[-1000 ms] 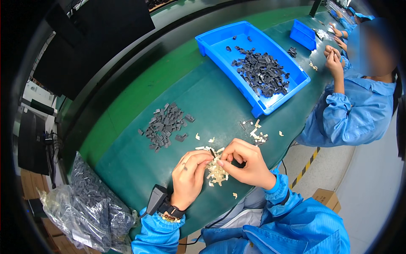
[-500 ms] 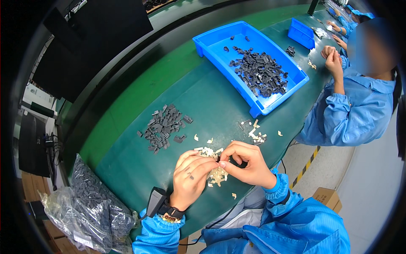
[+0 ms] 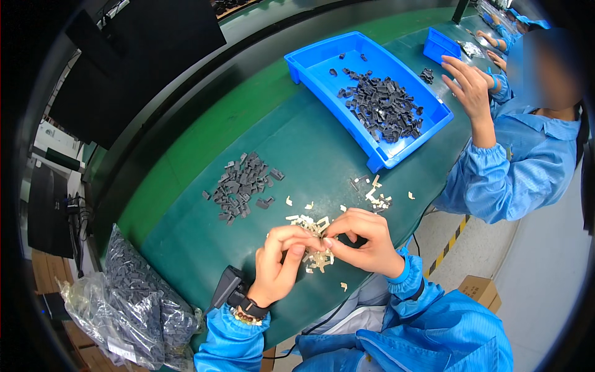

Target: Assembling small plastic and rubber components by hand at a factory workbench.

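Observation:
My left hand [image 3: 276, 263] and my right hand [image 3: 367, 243] meet over a pile of small cream-coloured plastic pieces [image 3: 320, 263]. Between the right thumb and forefinger a small dark part is pinched, mostly covered by the fingertips. The left fingers are bent and drawn together against the right fingertips; what they grip is hidden. Beyond the left hand lies a heap of small dark grey plastic parts [image 3: 238, 189]. More cream pieces mixed with dark bits [image 3: 378, 197] lie scattered beyond the right hand.
A blue bin [image 3: 338, 102] holding many dark parts stands on the green table [image 3: 204, 248]. Clear bags of dark parts [image 3: 139, 291] sit at the left edge. At right a co-worker in a blue smock [image 3: 514, 161] sits near a smaller blue bin [image 3: 442, 46].
My left hand has turned, its thumb now drawn back and showing below the fingers. My right hand stays nearly still. The co-worker's hand has risen and opened.

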Motion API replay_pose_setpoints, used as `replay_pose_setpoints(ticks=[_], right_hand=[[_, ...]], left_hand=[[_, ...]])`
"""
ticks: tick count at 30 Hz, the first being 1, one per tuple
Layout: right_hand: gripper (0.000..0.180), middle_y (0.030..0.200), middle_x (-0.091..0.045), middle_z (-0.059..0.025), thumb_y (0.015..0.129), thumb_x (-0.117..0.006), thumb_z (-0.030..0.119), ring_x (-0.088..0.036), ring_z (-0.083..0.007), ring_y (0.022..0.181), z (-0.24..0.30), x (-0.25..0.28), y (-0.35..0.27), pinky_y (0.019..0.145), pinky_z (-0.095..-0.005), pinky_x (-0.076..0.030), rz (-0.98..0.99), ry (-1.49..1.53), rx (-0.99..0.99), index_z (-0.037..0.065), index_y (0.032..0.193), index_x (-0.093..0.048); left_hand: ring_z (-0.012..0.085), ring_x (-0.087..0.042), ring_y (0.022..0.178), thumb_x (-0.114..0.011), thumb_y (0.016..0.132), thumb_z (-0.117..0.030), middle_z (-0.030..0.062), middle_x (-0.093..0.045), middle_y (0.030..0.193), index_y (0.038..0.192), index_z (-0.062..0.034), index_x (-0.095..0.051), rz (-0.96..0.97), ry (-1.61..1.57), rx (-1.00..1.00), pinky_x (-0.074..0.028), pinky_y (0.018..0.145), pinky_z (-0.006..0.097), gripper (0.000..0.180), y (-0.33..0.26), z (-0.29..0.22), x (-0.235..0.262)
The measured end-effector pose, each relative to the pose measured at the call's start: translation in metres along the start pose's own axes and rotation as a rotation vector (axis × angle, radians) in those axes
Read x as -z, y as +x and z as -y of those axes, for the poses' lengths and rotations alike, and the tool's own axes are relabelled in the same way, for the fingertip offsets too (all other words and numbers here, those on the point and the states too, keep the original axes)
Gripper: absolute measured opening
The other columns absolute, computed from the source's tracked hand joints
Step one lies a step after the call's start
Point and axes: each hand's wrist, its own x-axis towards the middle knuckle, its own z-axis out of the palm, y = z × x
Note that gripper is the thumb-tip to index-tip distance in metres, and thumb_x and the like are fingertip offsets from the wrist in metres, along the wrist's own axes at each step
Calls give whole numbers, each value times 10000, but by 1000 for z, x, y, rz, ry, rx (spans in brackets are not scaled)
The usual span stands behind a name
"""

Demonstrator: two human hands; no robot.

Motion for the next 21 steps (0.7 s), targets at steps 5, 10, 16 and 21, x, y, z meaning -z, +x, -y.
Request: replay_pose_setpoints(ticks=[5,10,16,21], right_hand=[[124,841,-724,-37,788,-785,38,-657,-192,694,2,0,0,569,-291,-456,22,9,136,81,898,-747],[190,853,-729,-40,742,-812,25,-666,-199,677,-3,-1,-1,575,-299,-491,-7,-65,265,72,917,-758],[266,854,-724,-14,672,-815,35,-571,-144,559,-2,-3,-3,479,-263,-428,-60,-211,429,80,929,-766],[327,871,-716,21,624,-807,62,-505,-98,506,1,-4,-7,430,-243,-374,-99,-297,506,119,944,-777]], left_hand=[[192,-701,864,-724,875,30,90,-730,892,1066,-6,-606,0,-129,52,-543,794,317,227,4,4,3],[208,-687,819,-799,756,50,72,-720,858,873,-34,-669,-11,17,-60,-524,780,322,194,10,-1,-2],[212,-679,803,-822,713,-2,37,-717,856,861,-64,-708,-69,313,-256,-506,736,328,197,9,-8,0],[195,-653,770,-841,707,-13,16,-716,859,860,-94,-698,-86,432,-367,-497,713,311,224,6,-15,-1]])
